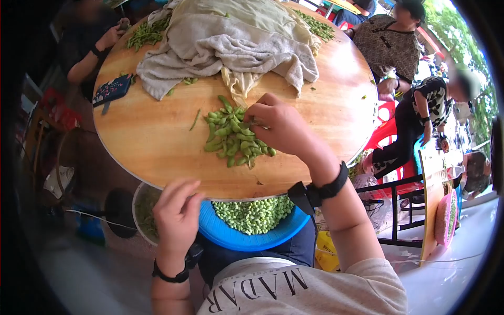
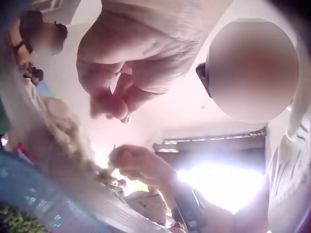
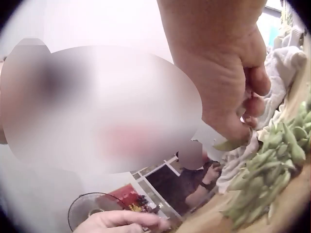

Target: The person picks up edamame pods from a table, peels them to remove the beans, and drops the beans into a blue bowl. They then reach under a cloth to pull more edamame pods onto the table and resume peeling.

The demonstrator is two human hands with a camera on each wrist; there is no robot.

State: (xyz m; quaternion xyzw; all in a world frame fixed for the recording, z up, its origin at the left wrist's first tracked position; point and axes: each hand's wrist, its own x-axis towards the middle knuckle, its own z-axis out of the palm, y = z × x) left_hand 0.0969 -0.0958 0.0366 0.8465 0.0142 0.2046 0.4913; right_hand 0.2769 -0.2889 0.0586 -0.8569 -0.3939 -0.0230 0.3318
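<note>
A pile of green pods (image 1: 231,137) lies on the round wooden table (image 1: 157,126). My right hand (image 1: 283,126) is at the pile's right side, and in the right wrist view the hand (image 3: 223,82) pinches a green pod (image 3: 227,145) between thumb and fingers. Off the table's front edge, my left hand (image 1: 177,212) is raised beside a blue basin (image 1: 252,242) of shelled green beans (image 1: 254,214). The left wrist view shows the left hand (image 2: 131,63) with its fingers bent and nothing visible between them.
Crumpled cloths (image 1: 226,52) cover the far middle of the table, with more pods (image 1: 149,32) beside them. A dark patterned pouch (image 1: 112,89) lies at the left edge. Another container (image 1: 144,210) stands left of the basin. People sit and stand around the table.
</note>
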